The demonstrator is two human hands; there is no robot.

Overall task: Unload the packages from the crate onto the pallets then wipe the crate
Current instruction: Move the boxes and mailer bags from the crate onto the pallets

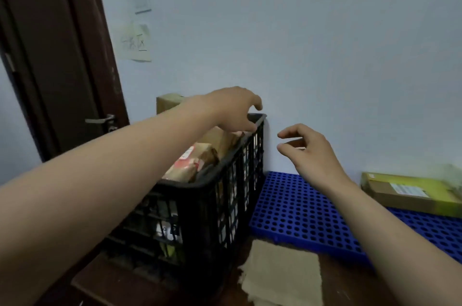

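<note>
A person stands over a black plastic lattice crate (200,205) on a dark floor, seen from a head-worn camera looking down along both bare forearms.

The crate sits in the left centre of the scene, its far side against a pale wall. It is not yet unloaded. A brown paper parcel (192,163) with a red and white label lies near the top, a tan package (220,138) lies just beyond it, and a cardboard box (167,103) pokes up above the rim at the far left corner. More packages show dimly through the lattice lower down.

Just right of the crate, a blue perforated pallet (300,205) lies flat on the floor along the wall, probably set close so that each package needs only a short carry. One flat box with a shipping label (410,193) rests on the pallet's far right part. A beige cloth (282,273) lies on the floor near the camera, between crate and pallet, likely kept ready for the wiping.

The left hand (232,108) reaches over the crate's far right corner, fingers bent downward above the tan package. It holds nothing, and whether the fingertips touch the package or rim cannot be told. The right hand (307,148) hovers just right of the crate, above the pallet, with fingers loosely curled, thumb and forefinger apart, and nothing in its grasp.

A dark door (50,55) stands at the far left.
</note>
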